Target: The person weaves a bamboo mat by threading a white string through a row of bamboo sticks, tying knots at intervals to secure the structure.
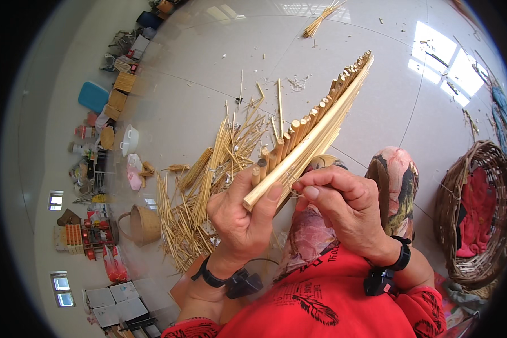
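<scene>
A long row of pale cut stalks [301, 127], set side by side with their ends up, stretches away from me toward the far right. Along its edge lies one longer, thicker stalk [290, 173]. My left hand [236, 217] is closed around the near end of this stalk work, with the thumb pressed on the long stalk. Close beside it, my right hand [346, 205] pinches a thin string [293, 179] between thumb and forefinger; the string passes at the near part of the long stalk. Its other end is hidden.
Loose stalks [194, 211] lie heaped on the tiled floor to the left, near a tan basket [145, 226]. On the right stands a wicker basket [446, 194] holding red cloth [476, 217]. A small stalk bundle [316, 23] lies far off. Boxes and a white basin [130, 141] line the left wall.
</scene>
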Action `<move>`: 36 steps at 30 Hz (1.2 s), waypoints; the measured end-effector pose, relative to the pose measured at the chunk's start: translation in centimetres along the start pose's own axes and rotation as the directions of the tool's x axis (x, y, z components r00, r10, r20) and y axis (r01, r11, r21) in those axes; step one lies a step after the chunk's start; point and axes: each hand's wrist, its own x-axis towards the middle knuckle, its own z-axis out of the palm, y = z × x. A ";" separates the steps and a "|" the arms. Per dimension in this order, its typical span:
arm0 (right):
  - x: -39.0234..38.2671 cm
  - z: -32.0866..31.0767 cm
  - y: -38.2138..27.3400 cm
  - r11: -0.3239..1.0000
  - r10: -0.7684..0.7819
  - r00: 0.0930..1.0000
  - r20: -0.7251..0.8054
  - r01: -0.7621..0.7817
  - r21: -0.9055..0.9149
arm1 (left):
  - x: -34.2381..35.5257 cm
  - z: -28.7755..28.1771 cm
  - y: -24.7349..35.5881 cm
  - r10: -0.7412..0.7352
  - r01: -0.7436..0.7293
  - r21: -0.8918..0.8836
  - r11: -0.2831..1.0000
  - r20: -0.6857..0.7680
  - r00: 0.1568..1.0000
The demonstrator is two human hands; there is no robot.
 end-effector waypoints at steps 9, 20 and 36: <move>0.0 0.1 0.0 0.999 -0.031 0.999 -0.018 0.032 0.016 | -0.1 0.1 -0.2 0.003 -0.003 0.011 1.000 -0.001 1.000; -0.1 -0.1 -0.4 0.999 0.001 1.000 -0.001 -0.001 -0.039 | -0.2 -0.1 0.0 -0.029 0.028 0.014 0.999 0.020 0.999; -8.0 -4.2 1.1 0.957 0.189 0.982 -0.028 -0.178 0.228 | -3.5 2.9 2.2 0.413 -0.469 0.145 0.871 0.302 0.859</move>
